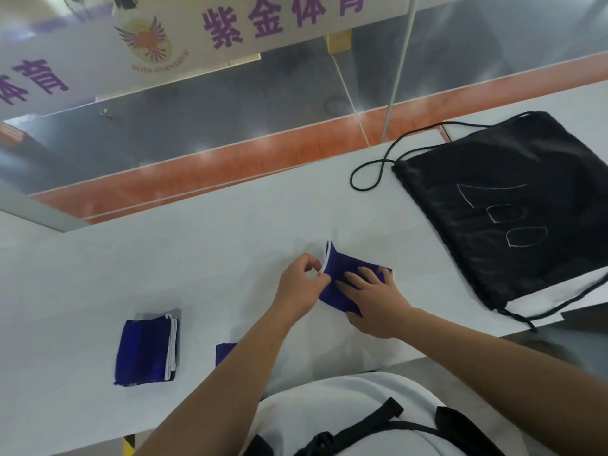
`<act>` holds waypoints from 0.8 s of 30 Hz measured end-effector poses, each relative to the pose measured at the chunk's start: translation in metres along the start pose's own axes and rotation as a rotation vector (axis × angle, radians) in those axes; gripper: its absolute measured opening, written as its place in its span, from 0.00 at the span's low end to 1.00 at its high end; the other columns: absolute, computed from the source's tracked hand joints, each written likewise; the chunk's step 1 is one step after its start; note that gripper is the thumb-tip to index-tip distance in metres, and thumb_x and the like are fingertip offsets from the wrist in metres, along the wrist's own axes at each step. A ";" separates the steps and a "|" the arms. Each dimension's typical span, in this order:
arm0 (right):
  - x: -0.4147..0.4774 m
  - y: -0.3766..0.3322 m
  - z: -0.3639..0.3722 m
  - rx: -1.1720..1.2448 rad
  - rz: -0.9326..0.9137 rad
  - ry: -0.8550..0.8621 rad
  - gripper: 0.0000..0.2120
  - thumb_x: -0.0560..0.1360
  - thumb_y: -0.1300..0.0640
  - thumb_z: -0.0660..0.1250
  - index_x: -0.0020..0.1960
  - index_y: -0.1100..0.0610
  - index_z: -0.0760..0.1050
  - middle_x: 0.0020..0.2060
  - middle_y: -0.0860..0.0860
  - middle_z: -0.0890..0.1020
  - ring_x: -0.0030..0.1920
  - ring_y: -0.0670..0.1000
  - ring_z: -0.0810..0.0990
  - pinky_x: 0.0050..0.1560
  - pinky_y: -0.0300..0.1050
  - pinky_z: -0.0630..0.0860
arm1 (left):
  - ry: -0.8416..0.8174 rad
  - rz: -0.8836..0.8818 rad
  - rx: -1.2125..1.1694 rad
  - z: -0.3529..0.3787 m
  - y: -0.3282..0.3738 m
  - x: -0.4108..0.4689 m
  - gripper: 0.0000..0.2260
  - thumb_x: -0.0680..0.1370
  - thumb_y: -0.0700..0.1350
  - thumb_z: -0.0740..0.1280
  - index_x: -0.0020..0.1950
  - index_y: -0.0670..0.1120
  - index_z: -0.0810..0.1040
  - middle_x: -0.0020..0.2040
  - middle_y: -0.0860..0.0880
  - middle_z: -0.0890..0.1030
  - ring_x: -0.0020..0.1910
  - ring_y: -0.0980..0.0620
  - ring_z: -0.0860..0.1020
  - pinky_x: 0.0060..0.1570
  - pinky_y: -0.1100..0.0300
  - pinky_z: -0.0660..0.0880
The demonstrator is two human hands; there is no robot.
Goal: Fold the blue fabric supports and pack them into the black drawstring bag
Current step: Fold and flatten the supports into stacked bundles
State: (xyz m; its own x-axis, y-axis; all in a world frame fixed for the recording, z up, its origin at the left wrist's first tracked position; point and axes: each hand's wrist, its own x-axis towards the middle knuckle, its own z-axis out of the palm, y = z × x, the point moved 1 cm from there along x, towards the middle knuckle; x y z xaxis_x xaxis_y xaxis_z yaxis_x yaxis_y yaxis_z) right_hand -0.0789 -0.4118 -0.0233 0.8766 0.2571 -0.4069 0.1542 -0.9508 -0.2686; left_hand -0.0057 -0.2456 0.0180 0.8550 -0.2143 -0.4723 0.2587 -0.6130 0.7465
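A blue fabric support with a white edge lies on the white table in the middle. My left hand pinches its white-trimmed left edge, which is lifted off the table. My right hand lies flat on the support, fingers spread, pressing it down. A folded blue support with white trim rests at the left. Another blue piece shows partly behind my left forearm. The black drawstring bag lies flat at the right, with white chalk marks on it and its cord looped to the left.
The table's far edge borders an orange strip and a glass partition with a white banner. A white sheet lies under the bag's lower corner. My white shirt and black straps fill the bottom of the view.
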 end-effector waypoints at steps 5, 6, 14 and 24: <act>-0.039 0.015 0.010 0.077 0.146 0.151 0.31 0.77 0.42 0.61 0.78 0.48 0.61 0.78 0.50 0.64 0.79 0.59 0.56 0.75 0.67 0.50 | 0.021 0.234 0.082 0.040 0.010 -0.013 0.06 0.76 0.42 0.68 0.46 0.48 0.71 0.52 0.54 0.79 0.48 0.61 0.75 0.42 0.74 0.70; -0.051 0.020 0.015 0.098 0.219 0.156 0.31 0.78 0.41 0.58 0.79 0.47 0.58 0.79 0.50 0.60 0.80 0.58 0.52 0.76 0.66 0.47 | 0.036 0.292 0.102 0.047 0.010 -0.015 0.07 0.76 0.42 0.68 0.45 0.48 0.70 0.50 0.53 0.78 0.47 0.60 0.74 0.45 0.73 0.70; -0.087 0.037 0.034 0.183 0.301 0.051 0.34 0.81 0.45 0.56 0.81 0.44 0.41 0.81 0.45 0.47 0.81 0.54 0.39 0.78 0.61 0.37 | 0.000 0.406 0.296 0.112 -0.005 -0.017 0.05 0.80 0.46 0.65 0.52 0.51 0.69 0.74 0.44 0.71 0.78 0.44 0.60 0.79 0.49 0.51; -0.090 0.044 0.030 0.369 0.341 0.184 0.30 0.78 0.58 0.59 0.79 0.49 0.57 0.79 0.46 0.60 0.81 0.51 0.49 0.79 0.56 0.44 | -0.064 0.496 0.351 0.116 -0.017 -0.011 0.10 0.83 0.46 0.58 0.59 0.47 0.76 0.78 0.48 0.66 0.79 0.48 0.57 0.78 0.56 0.49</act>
State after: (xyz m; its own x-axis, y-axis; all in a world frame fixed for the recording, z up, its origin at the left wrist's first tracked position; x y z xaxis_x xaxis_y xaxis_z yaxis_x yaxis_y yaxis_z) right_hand -0.1646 -0.4716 -0.0247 0.9193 -0.1223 -0.3742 -0.2954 -0.8425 -0.4504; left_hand -0.0718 -0.3216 -0.0438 0.8042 -0.5769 -0.1429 -0.3365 -0.6401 0.6906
